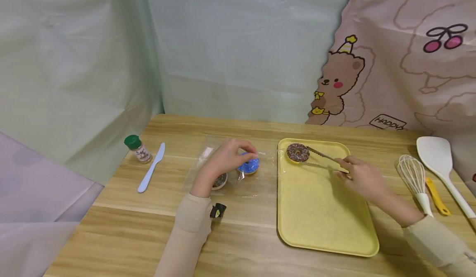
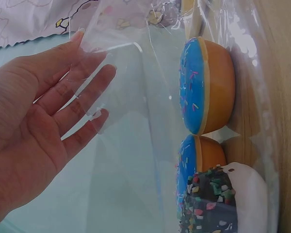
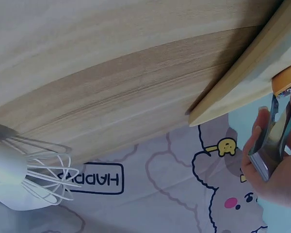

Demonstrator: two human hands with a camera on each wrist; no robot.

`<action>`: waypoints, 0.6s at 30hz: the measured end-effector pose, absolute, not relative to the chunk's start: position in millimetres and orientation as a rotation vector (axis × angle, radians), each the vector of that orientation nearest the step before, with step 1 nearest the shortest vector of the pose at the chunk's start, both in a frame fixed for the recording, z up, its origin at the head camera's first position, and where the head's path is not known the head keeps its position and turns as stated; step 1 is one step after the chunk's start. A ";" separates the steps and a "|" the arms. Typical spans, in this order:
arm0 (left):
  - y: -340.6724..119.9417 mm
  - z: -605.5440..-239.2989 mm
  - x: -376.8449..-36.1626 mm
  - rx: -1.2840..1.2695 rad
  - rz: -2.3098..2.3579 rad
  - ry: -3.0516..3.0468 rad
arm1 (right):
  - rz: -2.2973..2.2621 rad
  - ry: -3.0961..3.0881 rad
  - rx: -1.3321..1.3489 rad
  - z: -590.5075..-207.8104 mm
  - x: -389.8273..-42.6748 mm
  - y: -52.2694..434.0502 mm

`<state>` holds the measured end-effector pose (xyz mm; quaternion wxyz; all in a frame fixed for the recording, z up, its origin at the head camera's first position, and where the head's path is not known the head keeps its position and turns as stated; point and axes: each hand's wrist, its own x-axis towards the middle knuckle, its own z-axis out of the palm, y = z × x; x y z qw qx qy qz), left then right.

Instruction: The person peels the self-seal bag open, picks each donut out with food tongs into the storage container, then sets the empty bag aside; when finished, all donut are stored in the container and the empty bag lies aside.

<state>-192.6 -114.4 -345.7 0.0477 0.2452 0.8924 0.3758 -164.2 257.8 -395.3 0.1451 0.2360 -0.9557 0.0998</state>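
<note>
Take the yellow tray (image 1: 327, 211) as your reference. Your right hand (image 1: 362, 177) is over its far half, fingers closed round the metal tongs (image 1: 322, 155), and the tong tips meet the chocolate donut (image 1: 297, 152) lying in the tray's far-left corner. Whether the tips are clamped on the donut or only touching it cannot be told from here, so squeeze lightly and evenly on the donut's sides; the sprinkled icing likely marks easily.

Your left hand (image 1: 227, 159) is just left of the tray, over the clear plastic bag (image 1: 232, 167). The left wrist view shows its fingers (image 2: 82, 97) nearly straight, lying against the film and gripping nothing. Keep them there to hold the mouth of the bag wide. Inside it sit the blue-iced donuts (image 2: 203, 87) and a dark sprinkled donut (image 2: 208, 204), close together and touching.

Left of the bag lie a pale blue plastic knife (image 1: 151, 168) and a green-capped shaker (image 1: 138, 149); right of the tray, a whisk (image 1: 412, 177) and a white spatula (image 1: 440, 165). Keep your right elbow off the whisk.
</note>
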 end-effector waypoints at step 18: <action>-113.6 -345.0 -193.3 0.758 1.141 2.720 | 0.305 -2.708 0.701 -393.6 -153.4 267.4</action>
